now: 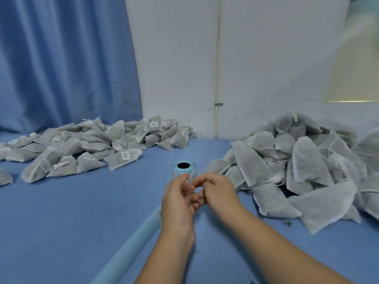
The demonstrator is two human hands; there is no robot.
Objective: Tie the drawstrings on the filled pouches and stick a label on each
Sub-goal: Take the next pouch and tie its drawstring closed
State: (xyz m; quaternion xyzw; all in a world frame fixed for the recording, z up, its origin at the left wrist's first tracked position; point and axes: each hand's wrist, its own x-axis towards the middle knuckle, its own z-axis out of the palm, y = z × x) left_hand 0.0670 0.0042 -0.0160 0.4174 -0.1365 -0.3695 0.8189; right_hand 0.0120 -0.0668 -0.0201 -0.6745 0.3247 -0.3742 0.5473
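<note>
Near centre: left hand (178, 201) and right hand (217, 191) meet fingertip to fingertip, fingers curled, pinching a thin white strand (189, 192), probably a drawstring. Its pouch is hidden. Judgement: pull both ends with even tension and seat the knot snug against the pouch neck. Label roll (184, 170) stands just beyond, 12 o'clock. Unlabelled pouches (303, 160) heaped at 2 o'clock; labelled pouches (92, 144) at 10 o'clock.

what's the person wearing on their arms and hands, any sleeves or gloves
Both forearms are bare to the frame edge, no sleeves in view. The left hand and right hand wear no gloves; no watch or bracelet shows.
</note>
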